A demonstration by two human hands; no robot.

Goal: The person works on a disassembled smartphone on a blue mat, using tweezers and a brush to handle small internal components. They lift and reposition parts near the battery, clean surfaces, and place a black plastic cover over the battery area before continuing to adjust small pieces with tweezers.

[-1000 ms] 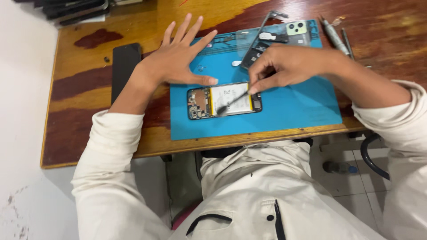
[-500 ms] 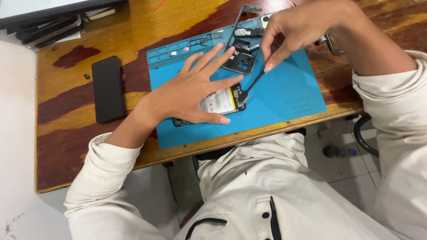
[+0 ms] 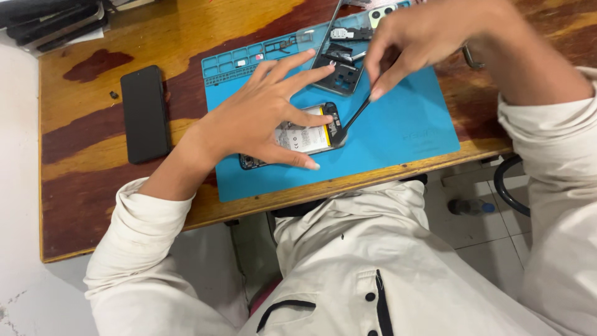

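Left hand point(image 3: 261, 115) lies flat, fingers spread, pressing the opened phone point(image 3: 298, 140) onto the blue mat point(image 3: 410, 130); right hand point(image 3: 429, 37) pinches a black pry tool point(image 3: 351, 121), grip clamped on it, tip at the phone's edge.

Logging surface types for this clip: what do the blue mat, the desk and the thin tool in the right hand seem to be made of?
Blue mat: probably silicone or rubber, matte, with moulded compartments along its far edge. Desk: wood, glossy varnish worn away in pale patches. Thin tool in the right hand: dark and slim, plastic or metal, too blurred to tell. The left hand presses on the opened phone.
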